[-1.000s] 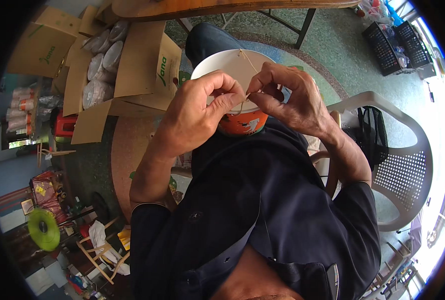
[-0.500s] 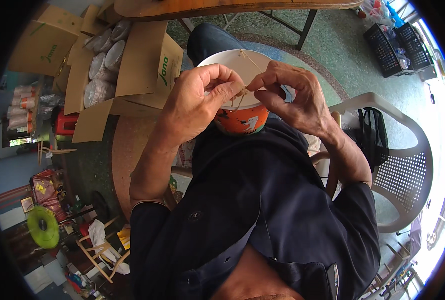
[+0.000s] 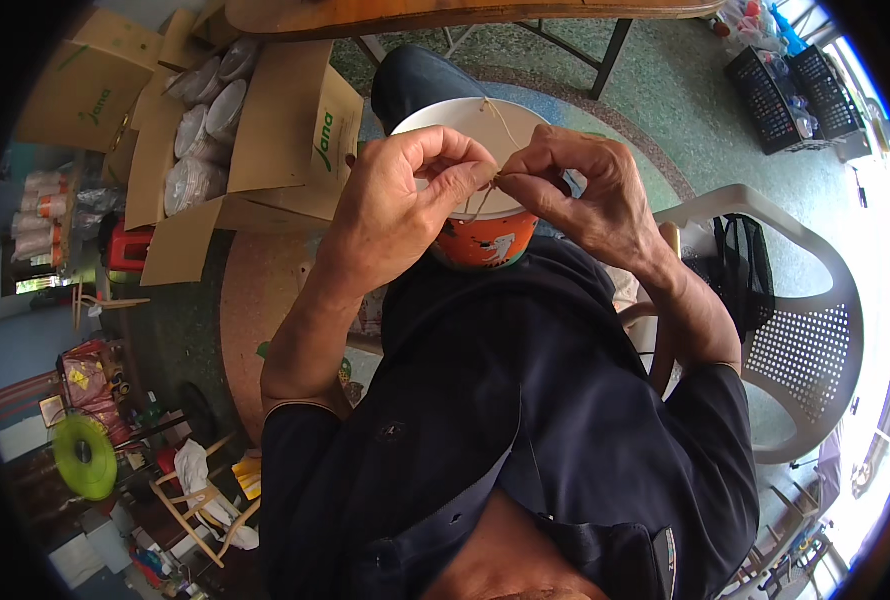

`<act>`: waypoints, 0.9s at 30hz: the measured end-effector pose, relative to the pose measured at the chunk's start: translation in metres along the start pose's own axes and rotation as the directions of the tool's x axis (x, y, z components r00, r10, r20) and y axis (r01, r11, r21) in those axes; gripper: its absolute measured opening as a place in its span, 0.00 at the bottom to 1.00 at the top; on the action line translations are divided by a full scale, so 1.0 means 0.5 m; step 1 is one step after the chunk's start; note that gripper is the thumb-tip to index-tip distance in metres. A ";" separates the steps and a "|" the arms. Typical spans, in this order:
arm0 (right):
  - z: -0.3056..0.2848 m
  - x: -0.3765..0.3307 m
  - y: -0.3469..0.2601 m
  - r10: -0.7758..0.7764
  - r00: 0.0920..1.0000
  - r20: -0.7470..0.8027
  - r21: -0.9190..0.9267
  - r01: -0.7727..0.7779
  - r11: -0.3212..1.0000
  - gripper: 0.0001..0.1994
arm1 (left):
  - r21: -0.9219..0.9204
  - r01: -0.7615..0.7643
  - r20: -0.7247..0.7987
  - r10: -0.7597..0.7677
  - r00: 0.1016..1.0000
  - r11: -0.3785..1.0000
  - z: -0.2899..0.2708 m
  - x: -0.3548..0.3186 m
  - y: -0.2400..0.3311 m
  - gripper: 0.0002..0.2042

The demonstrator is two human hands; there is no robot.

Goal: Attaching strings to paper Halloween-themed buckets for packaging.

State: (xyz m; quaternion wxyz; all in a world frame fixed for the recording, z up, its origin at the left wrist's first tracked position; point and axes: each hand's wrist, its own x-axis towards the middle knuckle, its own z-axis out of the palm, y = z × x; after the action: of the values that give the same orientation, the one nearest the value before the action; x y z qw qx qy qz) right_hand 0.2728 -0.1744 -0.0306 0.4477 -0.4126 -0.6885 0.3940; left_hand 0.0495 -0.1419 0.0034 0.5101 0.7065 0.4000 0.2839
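Observation:
On my lap stands a round paper bucket, orange with printed figures outside and white inside. Thin tan twine runs from a hole in its far rim toward my fingers, and a loop of it hangs over the near rim. My left hand pinches the twine between thumb and forefinger above the near rim. Close beside it, my right hand pinches the same twine, fingertips almost touching those of the left. A small knot or bend lies between them; its exact form is too small to make out.
At the left, an open cardboard box holds stacked white bowls in plastic. A wooden table stands ahead. On the right are a plastic armchair with a black mesh bag and dark crates.
Both hands still hold the twine. The right thumb and forefinger have closed onto it nearer the left fingertips, and the bunched twine between them looks smaller.

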 end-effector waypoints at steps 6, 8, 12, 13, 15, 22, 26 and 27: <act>-0.006 0.003 0.002 0.022 0.999 0.028 0.014 -0.022 1.000 0.06 | -0.042 0.001 0.014 0.000 1.000 0.999 -0.006 -0.003 -0.001 0.09; -0.010 0.003 0.001 0.036 0.998 0.043 -0.004 -0.036 0.999 0.06 | -0.070 -0.007 0.017 0.008 1.000 0.998 -0.008 -0.005 -0.007 0.09; -0.016 0.003 -0.007 0.072 0.995 0.069 -0.034 -0.070 0.997 0.06 | -0.070 -0.041 0.019 0.042 0.999 0.997 -0.014 -0.010 -0.012 0.08; -0.017 0.003 -0.009 0.072 0.995 0.068 -0.034 -0.070 0.997 0.06 | -0.062 -0.046 0.027 0.048 0.998 0.997 -0.015 -0.011 -0.012 0.08; -0.020 0.003 -0.011 0.077 0.996 0.048 -0.043 -0.075 0.996 0.05 | -0.036 -0.046 0.029 0.047 0.998 0.998 -0.013 -0.013 -0.008 0.08; -0.021 0.005 -0.009 -0.007 0.998 -0.062 -0.116 0.000 0.993 0.04 | 0.186 -0.057 0.117 0.035 0.992 0.981 -0.018 -0.019 0.000 0.11; -0.020 0.005 -0.009 -0.045 0.997 -0.060 -0.212 0.031 0.977 0.04 | 0.224 -0.032 0.208 -0.016 0.978 0.974 -0.026 -0.014 0.007 0.15; -0.020 0.006 -0.009 -0.059 0.996 -0.060 -0.224 0.044 0.974 0.04 | 0.221 -0.045 0.211 -0.003 0.977 0.974 -0.026 -0.013 0.008 0.14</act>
State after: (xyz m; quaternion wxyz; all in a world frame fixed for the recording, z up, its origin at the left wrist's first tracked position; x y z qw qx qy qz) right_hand 0.2803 -0.1717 -0.0227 0.4313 -0.4549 -0.7237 0.2887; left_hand 0.0366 -0.1416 0.0112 0.4633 0.7899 0.3660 0.1659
